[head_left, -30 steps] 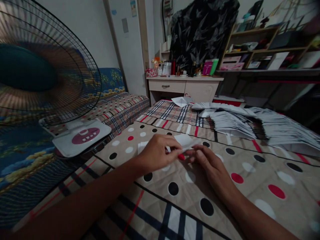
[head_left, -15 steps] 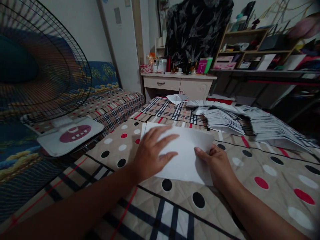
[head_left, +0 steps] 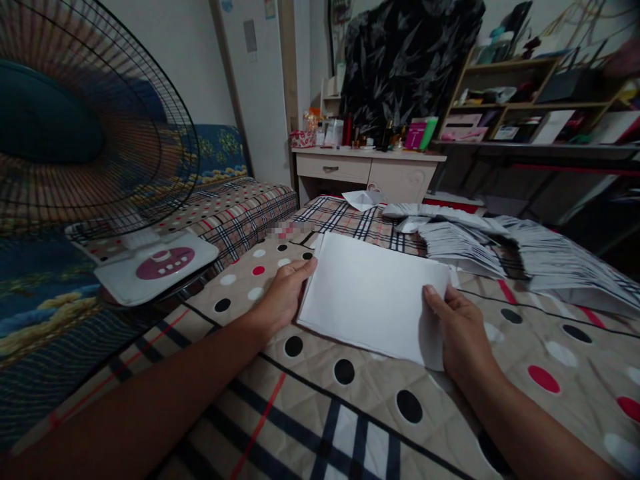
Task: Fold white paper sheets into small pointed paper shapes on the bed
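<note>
A white sheet of paper [head_left: 373,297] lies unfolded over the spotted quilt [head_left: 350,413]. My left hand [head_left: 285,293] grips the sheet's left edge, fingers curled under it and thumb along the top. At the sheet's right edge my right hand [head_left: 460,330] pinches the paper, thumb on top. Both hands lift the sheet slightly off the quilt.
A large electric fan [head_left: 85,133] with a white base [head_left: 155,263] stands close at the left. Rows of folded white papers [head_left: 525,250] lie at the right on the bed. Behind are a dresser [head_left: 367,173] with bottles and wooden shelves [head_left: 535,100].
A small folded paper between my fingertips has been spread out into a full sheet. My left hand went from pressing flat on it to gripping its left edge; both hands moved apart.
</note>
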A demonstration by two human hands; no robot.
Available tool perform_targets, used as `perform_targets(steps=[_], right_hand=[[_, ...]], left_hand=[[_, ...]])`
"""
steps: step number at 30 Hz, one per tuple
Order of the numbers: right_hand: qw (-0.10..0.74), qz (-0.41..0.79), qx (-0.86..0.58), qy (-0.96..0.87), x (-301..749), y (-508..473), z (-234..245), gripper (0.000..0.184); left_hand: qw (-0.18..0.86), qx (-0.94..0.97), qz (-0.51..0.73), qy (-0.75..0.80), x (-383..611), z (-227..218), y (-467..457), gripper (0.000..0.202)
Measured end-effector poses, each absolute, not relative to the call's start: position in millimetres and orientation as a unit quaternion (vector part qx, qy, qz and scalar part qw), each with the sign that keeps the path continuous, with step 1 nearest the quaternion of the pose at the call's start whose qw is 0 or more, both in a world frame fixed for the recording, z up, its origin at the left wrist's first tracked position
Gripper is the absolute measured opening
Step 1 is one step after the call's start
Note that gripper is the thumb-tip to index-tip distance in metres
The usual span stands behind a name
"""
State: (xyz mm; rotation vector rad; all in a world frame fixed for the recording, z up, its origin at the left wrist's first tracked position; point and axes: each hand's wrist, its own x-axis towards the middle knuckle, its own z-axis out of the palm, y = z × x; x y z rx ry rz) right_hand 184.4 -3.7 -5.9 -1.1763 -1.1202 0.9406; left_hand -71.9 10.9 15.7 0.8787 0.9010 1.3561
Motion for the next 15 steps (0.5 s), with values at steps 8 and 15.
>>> perform_targets(steps=[8, 15], right_hand=[[0.658, 0.402, -0.499, -0.397, 181.3, 0.4, -8.3, 0.036], [0.623, 0.426, -0.508, -0.415, 182.4, -2.4, -9.6, 0.026]], left_hand=[[0.554, 0.339, 0.628, 0.428, -77.5, 9.1, 17.7, 0.030], [0.510, 0.379, 0.618, 0.463, -77.8, 9.4, 17.6, 0.030]])
